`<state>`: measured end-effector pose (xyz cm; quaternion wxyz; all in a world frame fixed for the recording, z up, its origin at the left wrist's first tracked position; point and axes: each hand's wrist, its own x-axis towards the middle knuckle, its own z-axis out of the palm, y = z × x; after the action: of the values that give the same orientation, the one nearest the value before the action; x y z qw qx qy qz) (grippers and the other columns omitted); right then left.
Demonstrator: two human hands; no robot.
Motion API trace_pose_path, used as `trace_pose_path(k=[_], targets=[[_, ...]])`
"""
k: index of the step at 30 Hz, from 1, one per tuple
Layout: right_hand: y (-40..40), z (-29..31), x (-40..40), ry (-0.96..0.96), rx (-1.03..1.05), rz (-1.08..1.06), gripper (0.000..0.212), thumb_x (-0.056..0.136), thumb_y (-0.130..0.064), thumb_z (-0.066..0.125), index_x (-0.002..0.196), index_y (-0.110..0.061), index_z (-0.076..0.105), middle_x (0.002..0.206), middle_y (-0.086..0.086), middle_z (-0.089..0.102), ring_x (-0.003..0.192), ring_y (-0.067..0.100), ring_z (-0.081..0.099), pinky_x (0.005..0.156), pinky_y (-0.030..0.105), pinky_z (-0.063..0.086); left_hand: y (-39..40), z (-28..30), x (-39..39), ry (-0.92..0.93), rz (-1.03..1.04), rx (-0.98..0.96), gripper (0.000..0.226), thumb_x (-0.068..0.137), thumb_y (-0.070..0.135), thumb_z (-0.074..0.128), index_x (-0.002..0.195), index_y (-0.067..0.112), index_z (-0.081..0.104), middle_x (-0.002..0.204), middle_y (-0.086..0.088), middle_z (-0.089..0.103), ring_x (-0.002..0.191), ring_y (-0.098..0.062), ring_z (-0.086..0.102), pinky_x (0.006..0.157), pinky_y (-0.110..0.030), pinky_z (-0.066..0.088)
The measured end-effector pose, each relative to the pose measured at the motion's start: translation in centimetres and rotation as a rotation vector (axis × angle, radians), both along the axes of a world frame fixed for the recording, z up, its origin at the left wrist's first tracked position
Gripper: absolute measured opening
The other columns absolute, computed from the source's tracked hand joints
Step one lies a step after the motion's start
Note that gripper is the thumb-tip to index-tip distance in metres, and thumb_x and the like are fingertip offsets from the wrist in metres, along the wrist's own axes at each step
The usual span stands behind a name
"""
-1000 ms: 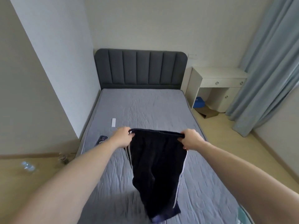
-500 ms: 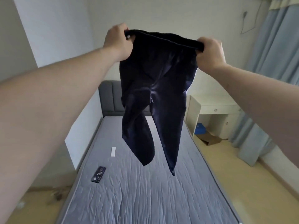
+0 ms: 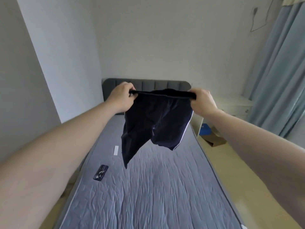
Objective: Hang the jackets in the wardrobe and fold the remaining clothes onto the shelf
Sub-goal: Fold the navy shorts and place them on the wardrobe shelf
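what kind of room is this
Most likely a bedroom: a bed with a padded grey headboard fills the middle, a white bedside desk stands to its right, and long blue curtains hang beside that. Both hands hold dark trousers above the bed.

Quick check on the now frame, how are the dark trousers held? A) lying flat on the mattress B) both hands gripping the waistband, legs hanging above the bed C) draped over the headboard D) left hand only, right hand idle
B: the left hand and right hand each grip an end of the waistband, and the dark trousers hang clear above the bed.
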<state>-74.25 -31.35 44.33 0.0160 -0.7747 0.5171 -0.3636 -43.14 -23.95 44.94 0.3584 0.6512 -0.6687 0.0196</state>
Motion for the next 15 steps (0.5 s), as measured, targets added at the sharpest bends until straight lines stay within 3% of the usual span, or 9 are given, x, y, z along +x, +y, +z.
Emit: trace_pose_path(k=[3,9,12,15], targets=[[1.0,-8.1,-0.3,0.057,0.174,0.033,0.041,0.077,0.005,0.05,0.103,-0.015,0.075,0.103,0.009,0.071,0.096,0.032,0.062,0.082,0.039,0.052,1.2,-9.1,-0.5,0.078,-0.005,0.166,0.013,0.097,0.021,0.065,0.099,0.008,0.064,0.106,-0.004,0.058,0.089,-0.023,0.057,0.079,-0.032,0.043],[4.5,-24.9,-1.3,0.167,0.557,0.042,0.036,0.081,0.003,0.048,0.09,-0.021,0.073,0.083,0.002,0.07,0.079,0.026,0.066,0.064,0.031,0.049,5.4,-27.3,-1.5,0.201,0.02,0.552,0.017,0.099,0.025,0.062,0.09,0.012,0.059,0.098,-0.001,0.054,0.087,-0.023,0.056,0.071,-0.03,0.038],[5.9,-30.6,-2.1,0.195,0.731,0.027,0.035,0.079,0.003,0.044,0.083,-0.021,0.07,0.077,0.004,0.067,0.065,0.022,0.061,0.056,0.033,0.049,7.1,-32.7,-1.9,0.164,0.033,0.702,0.026,0.1,0.034,0.06,0.079,0.019,0.055,0.084,0.003,0.057,0.078,-0.022,0.056,0.063,-0.034,0.039],[6.6,-34.2,-2.9,0.228,0.862,0.032,0.033,0.078,0.002,0.041,0.076,-0.022,0.064,0.074,0.005,0.065,0.056,0.019,0.053,0.048,0.026,0.04,7.9,-35.9,-2.2,0.145,0.022,0.867,0.026,0.099,0.039,0.058,0.087,0.017,0.064,0.08,-0.001,0.069,0.074,-0.023,0.067,0.072,-0.039,0.052]])
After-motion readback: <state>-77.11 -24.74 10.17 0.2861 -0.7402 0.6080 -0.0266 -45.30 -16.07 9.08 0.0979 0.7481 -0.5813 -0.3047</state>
